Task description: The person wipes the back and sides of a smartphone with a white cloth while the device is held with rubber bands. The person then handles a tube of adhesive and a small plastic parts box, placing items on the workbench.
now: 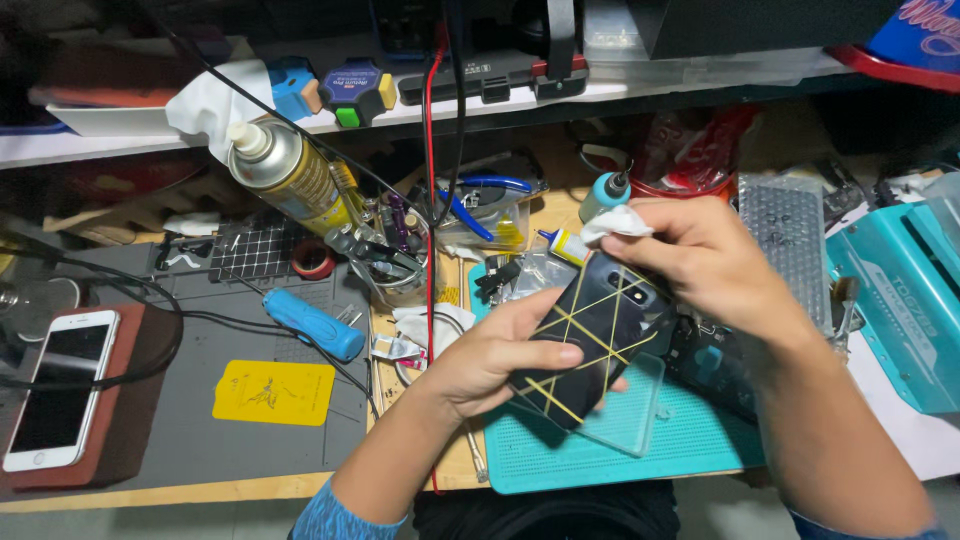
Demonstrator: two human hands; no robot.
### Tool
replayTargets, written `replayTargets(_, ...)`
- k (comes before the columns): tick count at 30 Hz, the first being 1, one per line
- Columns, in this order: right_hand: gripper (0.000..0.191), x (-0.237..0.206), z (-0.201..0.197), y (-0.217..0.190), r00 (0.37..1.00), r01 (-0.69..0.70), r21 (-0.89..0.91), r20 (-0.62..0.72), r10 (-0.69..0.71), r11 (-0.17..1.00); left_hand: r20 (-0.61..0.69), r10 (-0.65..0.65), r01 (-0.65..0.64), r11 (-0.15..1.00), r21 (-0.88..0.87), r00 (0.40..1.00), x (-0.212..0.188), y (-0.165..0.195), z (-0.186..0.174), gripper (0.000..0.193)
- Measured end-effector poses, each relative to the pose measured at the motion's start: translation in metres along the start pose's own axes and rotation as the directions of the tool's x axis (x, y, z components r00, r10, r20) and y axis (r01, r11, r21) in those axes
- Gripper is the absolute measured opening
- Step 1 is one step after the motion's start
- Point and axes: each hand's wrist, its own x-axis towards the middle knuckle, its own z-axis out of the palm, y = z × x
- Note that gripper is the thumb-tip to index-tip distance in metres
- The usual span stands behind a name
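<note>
Left hand [490, 360]: grasping black smartphone [593, 335], back upward, criss-crossed with yellow rubber bands [575, 325], tilted above teal mat [640, 445]. Right hand [705, 262]: pinching white wipe [617, 222] against phone's top edge. Nearby: small glue bottle [563, 245], blue screwdriver [312, 323], white phone [60, 388] well left.

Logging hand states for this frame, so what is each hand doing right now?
Left hand: closed around the dark phone wrapped in yellow rubber bands.
Right hand: closed, pinching a white wipe against the phone's top edge.
</note>
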Motion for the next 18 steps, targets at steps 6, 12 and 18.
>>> replayTargets(6, 0.02, 0.002, 0.005, -0.004, 0.928, 0.311, -0.352, -0.089, -0.362, 0.883, -0.011, 0.032, -0.032, 0.999, 0.035, 0.999, 0.015, -0.001, 0.004, 0.049)
replayTargets(12, 0.026, -0.018, 0.007, -0.011, 0.936, 0.222, -0.31, -0.197, -0.291, 0.924, -0.215, 0.341, -0.263, 0.909, 0.322, 0.915, 0.023, 0.002, -0.004, 0.036)
replayTargets(18, 0.014, -0.032, 0.011, -0.011, 0.904, 0.173, -0.116, -0.375, -0.204, 0.978, -0.181, 0.56, -0.318, 0.675, 0.666, 0.809, 0.02, -0.007, -0.013, 0.024)
